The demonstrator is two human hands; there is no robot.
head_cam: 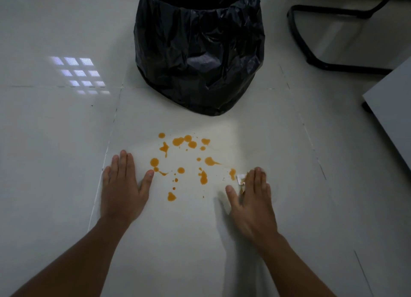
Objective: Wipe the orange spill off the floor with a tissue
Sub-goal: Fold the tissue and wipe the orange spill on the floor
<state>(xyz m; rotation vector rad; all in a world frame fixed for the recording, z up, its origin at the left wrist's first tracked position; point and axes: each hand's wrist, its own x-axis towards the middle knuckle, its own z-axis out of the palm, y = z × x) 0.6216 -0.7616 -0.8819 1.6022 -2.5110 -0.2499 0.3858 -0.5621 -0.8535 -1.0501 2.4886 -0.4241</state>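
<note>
Right hand (249, 192) flat, fingers straight, pressing a small tissue (241, 178) to the floor (66, 141) at the right edge of the orange spill (184, 161); only a stained corner shows. Left hand (123, 185) spread flat on bare tile just left of the drops, holding nothing. Tissue looks thin, soft, likely weak once wet: best pressed under flat fingers, not pinched. Spill is scattered wet droplets, prone to smearing. Black-bagged bin (199, 51) stands beyond.
</note>
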